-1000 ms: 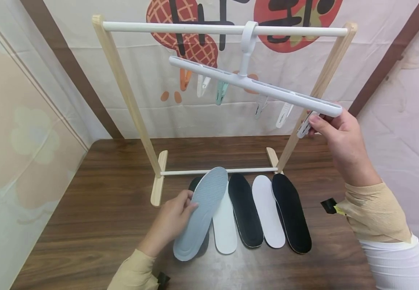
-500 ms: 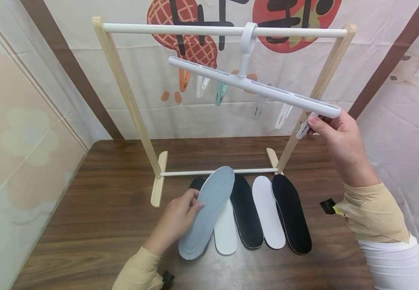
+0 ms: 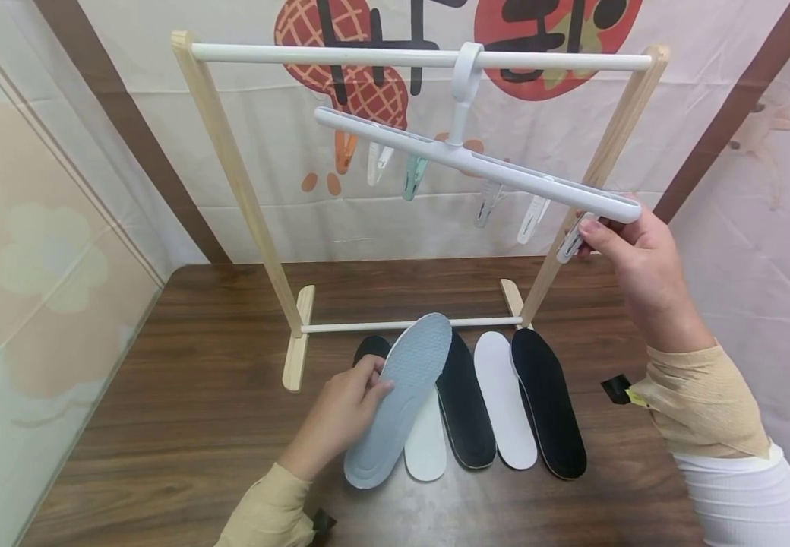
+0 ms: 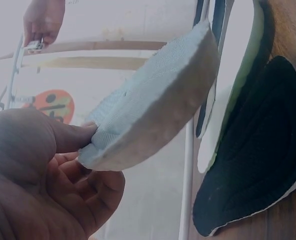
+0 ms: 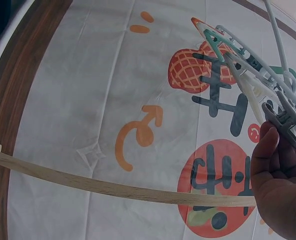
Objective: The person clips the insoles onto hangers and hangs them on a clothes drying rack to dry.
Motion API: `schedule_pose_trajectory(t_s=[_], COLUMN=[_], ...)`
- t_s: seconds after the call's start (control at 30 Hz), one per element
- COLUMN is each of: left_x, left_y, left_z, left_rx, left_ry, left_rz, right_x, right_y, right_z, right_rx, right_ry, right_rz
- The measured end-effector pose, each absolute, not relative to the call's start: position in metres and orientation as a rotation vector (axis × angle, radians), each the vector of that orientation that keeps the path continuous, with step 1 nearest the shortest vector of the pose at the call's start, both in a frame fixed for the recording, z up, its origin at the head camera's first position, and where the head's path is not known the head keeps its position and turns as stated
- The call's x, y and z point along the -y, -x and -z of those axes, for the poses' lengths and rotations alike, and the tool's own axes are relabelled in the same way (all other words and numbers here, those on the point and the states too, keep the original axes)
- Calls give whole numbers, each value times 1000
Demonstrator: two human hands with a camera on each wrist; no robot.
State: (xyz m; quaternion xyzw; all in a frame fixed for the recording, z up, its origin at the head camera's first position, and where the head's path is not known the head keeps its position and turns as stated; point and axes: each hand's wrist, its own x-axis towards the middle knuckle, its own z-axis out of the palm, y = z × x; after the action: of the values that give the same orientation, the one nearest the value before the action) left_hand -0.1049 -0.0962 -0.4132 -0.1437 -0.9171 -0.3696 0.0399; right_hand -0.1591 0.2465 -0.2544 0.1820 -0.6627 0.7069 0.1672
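Observation:
A grey-blue insole (image 3: 400,403) is pinched along its left edge by my left hand (image 3: 343,410), tilted above a white insole (image 3: 426,444) and a black one (image 3: 371,348). The left wrist view shows thumb and fingers on one end of the held insole (image 4: 158,100). My right hand (image 3: 648,266) grips a grey clip (image 3: 570,243) at the low right end of the white hanger (image 3: 477,161), which hooks over the rack's top bar and slants down to the right. In the right wrist view, the thumb presses on this clip (image 5: 283,122).
Black (image 3: 466,410), white (image 3: 506,403) and black (image 3: 551,406) insoles lie to the right on the wooden table (image 3: 183,425). The wooden rack (image 3: 238,178) stands behind. Orange (image 3: 344,150), teal (image 3: 413,176) and several pale clips (image 3: 534,219) hang from the hanger.
My left hand has moved right and slightly up with the grey-blue insole, which now covers more of the white one. The right hand and the hanger have hardly moved.

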Motion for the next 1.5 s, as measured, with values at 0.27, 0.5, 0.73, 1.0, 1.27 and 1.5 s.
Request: schedule_pose_trajectory(t_s=[0.27, 0.5, 0.73, 1.0, 1.27, 1.5], left_x=[94, 94, 93, 89, 86, 84], left_y=[104, 104, 104, 106, 108, 109], left_z=[411, 409, 407, 405, 400, 396], left_rx=[2813, 2807, 2806, 2801, 2785, 2777], left_ry=[441, 449, 466, 497, 531, 550], left_rz=[1127, 1129, 1115, 1122, 1121, 1115], right_x=[-245, -245, -244, -243, -243, -242], right_y=[160, 161, 161, 161, 163, 163], right_z=[256, 256, 257, 257, 256, 256], right_rx=[1867, 1848, 1849, 1866, 1865, 1860], right_ry=[-511, -507, -483, -486, -500, -481], right_rz=[-2026, -2035, -2035, -2041, -2023, -2027])
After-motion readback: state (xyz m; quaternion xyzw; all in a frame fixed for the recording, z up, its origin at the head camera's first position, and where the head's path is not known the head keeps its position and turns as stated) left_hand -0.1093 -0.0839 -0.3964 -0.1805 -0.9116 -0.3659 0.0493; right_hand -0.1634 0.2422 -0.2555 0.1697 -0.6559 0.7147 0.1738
